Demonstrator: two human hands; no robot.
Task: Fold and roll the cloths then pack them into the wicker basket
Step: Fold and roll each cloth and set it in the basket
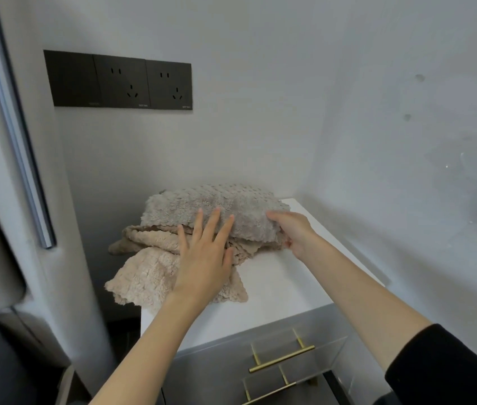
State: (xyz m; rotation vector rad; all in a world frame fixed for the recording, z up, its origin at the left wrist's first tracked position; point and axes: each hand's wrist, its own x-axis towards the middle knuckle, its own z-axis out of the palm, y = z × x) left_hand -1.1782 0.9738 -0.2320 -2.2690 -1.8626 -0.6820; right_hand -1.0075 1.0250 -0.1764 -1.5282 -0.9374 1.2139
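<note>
While left hand point(204, 255) lies spread on grey cloth point(216, 201), right hand point(293, 232) pinches its edge; likely soft, limp, so grip corners.

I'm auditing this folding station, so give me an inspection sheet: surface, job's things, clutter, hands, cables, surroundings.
Surface: white cabinet top, set in a wall corner.
Job's things: grey cloth lies atop beige cloths in a loose pile, with one beige corner overhanging the left edge; wicker basket not in view.
Clutter: nothing seen.
Hands: left hand flat on the pile, fingers spread; right hand grips the grey cloth's right edge.
Cables: nothing seen.
Surroundings: socket panel on the wall behind; brass handles on the drawers below.
</note>
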